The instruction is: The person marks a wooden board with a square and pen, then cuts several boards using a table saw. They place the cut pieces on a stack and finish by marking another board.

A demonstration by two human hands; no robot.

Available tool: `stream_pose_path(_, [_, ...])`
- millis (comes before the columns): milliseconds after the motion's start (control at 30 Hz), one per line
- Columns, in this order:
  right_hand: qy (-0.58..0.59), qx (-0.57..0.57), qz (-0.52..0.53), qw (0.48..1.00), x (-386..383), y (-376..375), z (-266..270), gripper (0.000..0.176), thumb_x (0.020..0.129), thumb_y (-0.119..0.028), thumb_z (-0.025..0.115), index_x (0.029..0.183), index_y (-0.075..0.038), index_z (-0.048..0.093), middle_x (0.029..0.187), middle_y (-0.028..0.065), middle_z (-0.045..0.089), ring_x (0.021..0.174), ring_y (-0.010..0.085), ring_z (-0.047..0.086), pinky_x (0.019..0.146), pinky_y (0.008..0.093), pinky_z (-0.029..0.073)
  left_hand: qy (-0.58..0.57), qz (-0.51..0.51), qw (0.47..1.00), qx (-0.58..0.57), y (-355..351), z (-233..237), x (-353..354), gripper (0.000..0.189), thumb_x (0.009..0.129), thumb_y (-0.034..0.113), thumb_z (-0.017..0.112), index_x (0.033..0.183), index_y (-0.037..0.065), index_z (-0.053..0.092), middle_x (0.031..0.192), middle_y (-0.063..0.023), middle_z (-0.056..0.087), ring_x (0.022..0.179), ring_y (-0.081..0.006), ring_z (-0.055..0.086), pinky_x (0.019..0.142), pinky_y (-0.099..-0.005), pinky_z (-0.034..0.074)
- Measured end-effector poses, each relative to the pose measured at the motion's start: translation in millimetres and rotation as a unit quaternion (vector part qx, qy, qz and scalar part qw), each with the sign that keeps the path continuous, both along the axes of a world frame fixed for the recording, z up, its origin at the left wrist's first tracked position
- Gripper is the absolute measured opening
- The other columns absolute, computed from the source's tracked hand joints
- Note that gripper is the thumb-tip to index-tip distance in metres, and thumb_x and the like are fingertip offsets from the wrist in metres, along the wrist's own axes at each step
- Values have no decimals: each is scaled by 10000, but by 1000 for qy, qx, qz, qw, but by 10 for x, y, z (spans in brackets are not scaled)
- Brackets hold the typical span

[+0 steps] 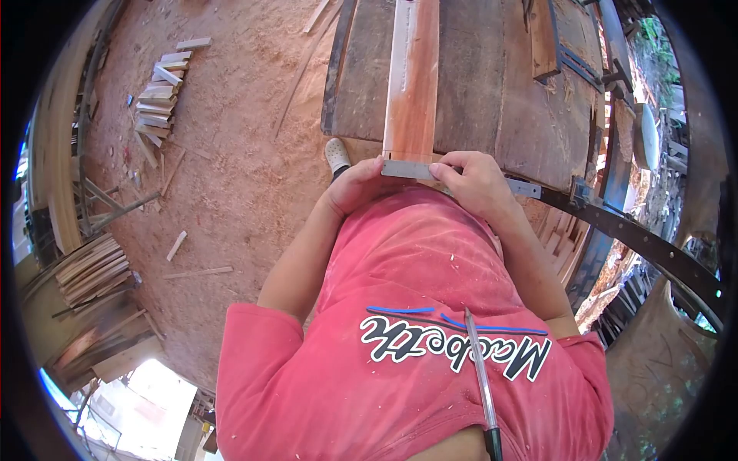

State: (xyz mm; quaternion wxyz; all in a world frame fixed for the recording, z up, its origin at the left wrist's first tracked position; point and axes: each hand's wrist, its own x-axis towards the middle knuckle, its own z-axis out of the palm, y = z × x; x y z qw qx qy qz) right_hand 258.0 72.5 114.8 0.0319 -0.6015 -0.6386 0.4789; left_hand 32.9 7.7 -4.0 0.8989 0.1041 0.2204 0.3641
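Note:
A long reddish board (413,84) with a pale left edge lies on the workbench, its near end close to my waist. A flat steel ruler (405,169) is laid across that end, and its far part shows again to the right of my knuckles. My right hand (478,184) is closed on the ruler, thumb pressed on top and fingers curled. At the ruler's left end, beside the board's corner, my left hand (360,184) is closed with its fingertips against it; the undersides of its fingers are hidden. A pen (483,376) hangs close to the camera, in front of my red shirt.
The dark plank workbench (469,92) carries a wood block (544,38) and metal clamp parts at its right. A perforated metal bar (638,230) runs off to the right. Cut wood pieces (157,100) lie on the dirt floor (231,100); stacked strips (92,269) stand at left.

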Motion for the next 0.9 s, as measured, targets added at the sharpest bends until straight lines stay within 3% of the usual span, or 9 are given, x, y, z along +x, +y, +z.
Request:
stream_pose_path(333, [-12,-2,26,1000,23,30,-17,324,885,-299,631,989,-12,741,915,220,713,897,371,691,835,425,519,-31,-12,999,-16,47,-18,-13,807,899,505,630,1450,-43,410,1427,-203,513,1320,-333,483,1159,-473,308])
stream_pose_path(433, [-17,-3,31,999,31,45,-31,326,884,-301,630,991,-14,742,917,225,712,905,378,690,838,431,520,-40,-12,998,-39,60,-12,-29,779,902,490,634,1428,-50,439,1416,-202,524,1316,-326,488,1157,-470,311])
stream_pose_path(500, [-24,-9,34,999,30,57,-32,325,883,-300,630,991,-15,742,915,226,712,908,380,689,837,433,521,-22,-16,999,17,57,-85,-52,741,909,474,631,1393,-66,477,1396,-204,543,1304,-321,501,1153,-465,318])
stream_pose_path(567, [-19,2,44,999,36,62,-35,315,888,-264,637,990,20,727,879,225,710,812,324,697,771,382,516,-24,-17,1000,3,59,-105,-68,727,912,466,632,1377,-74,491,1386,-205,550,1298,-318,507,1152,-460,321])
stream_pose_path(700, [-7,14,38,999,49,38,-45,310,888,-260,635,978,22,728,872,223,711,804,314,696,767,379,516,-24,-16,1000,-9,59,-73,-78,670,916,432,640,1333,-81,531,1354,-197,578,1273,-307,531,1136,-449,345])
stream_pose_path(900, [8,-39,73,997,135,-45,-12,308,894,-255,634,990,23,726,875,213,719,814,291,700,772,375,517,6,-10,1000,-19,22,-163,-135,570,923,390,648,1255,-70,593,1287,-181,630,1206,-298,581,1098,-437,389])
